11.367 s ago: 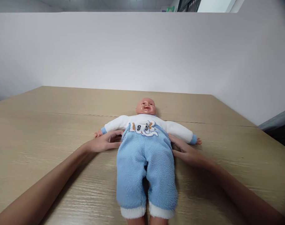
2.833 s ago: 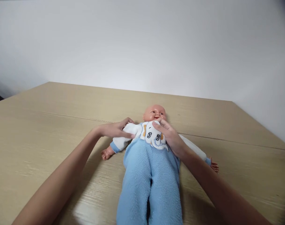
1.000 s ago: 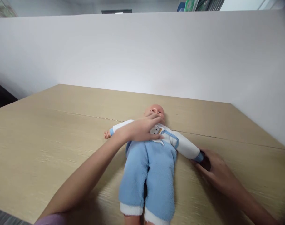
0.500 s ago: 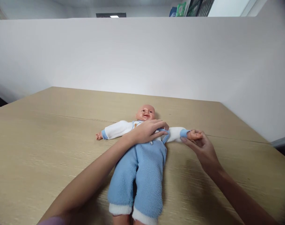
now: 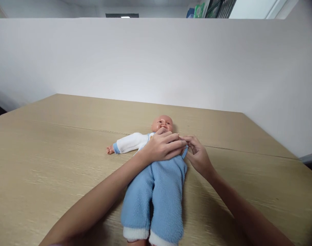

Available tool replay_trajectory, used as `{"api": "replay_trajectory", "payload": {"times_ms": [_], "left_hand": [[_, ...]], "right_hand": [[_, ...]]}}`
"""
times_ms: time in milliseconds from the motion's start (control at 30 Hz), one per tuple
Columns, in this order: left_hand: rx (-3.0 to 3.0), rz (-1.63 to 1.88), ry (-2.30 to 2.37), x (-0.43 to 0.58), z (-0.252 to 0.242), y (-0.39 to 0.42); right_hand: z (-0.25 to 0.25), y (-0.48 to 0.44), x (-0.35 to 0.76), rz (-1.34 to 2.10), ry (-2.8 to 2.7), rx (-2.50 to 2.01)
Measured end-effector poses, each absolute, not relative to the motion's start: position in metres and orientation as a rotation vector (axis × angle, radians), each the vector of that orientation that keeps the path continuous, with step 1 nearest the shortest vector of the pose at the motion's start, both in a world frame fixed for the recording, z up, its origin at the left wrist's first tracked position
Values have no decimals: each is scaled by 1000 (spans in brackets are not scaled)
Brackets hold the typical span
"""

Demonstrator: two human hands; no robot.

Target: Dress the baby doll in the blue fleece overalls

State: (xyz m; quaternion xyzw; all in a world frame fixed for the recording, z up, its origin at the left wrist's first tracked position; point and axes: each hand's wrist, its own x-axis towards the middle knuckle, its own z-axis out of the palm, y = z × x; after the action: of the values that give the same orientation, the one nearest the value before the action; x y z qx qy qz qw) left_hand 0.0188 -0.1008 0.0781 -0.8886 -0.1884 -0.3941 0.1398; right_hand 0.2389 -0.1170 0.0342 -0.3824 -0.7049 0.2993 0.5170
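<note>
A baby doll [image 5: 162,123] lies on its back, in light blue fleece overalls [image 5: 166,191] with white cuffs and a white top. Across its chest rests my left hand [image 5: 163,145], fingers stretched out towards the right and thumb up near the doll's chin. At the shoulder on the right side, my right hand [image 5: 197,153] has its fingers and thumb curled in on the doll's clothes, next to a blue strap [image 5: 185,151]. The doll's arm on that side is hidden from view. On the left, the white sleeve [image 5: 131,142] with a blue cuff lies stretched out on the table.
The doll lies on a wide light wood table [image 5: 68,164] with a seam running across it. A white partition [image 5: 145,61] rises behind the table's far edge. Over its top show a green package [image 5: 199,11] and a dark rack [image 5: 221,9].
My right hand has moved left, from the doll's hand to its shoulder. My left hand's fingers have shifted across the chest. The doll's arm on the right no longer shows.
</note>
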Motion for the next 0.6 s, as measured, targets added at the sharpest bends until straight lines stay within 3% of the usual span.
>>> {"api": "replay_trajectory", "payload": {"times_ms": [167,333,433,600], "left_hand": [[-2610,-1187,-713,17,84,-105],[-3096,-1441,-979,22,96,-99],[-3351,-1399,-1242,25,93,-92],[-3295,-1199,-1447,28,84,-88]], "right_hand": [[38,-142,236,687,-1791,-907],[40,-148,225,617,-1730,-961],[41,-147,225,862,-1592,-958],[32,-143,231,1208,-1191,-1022]]}}
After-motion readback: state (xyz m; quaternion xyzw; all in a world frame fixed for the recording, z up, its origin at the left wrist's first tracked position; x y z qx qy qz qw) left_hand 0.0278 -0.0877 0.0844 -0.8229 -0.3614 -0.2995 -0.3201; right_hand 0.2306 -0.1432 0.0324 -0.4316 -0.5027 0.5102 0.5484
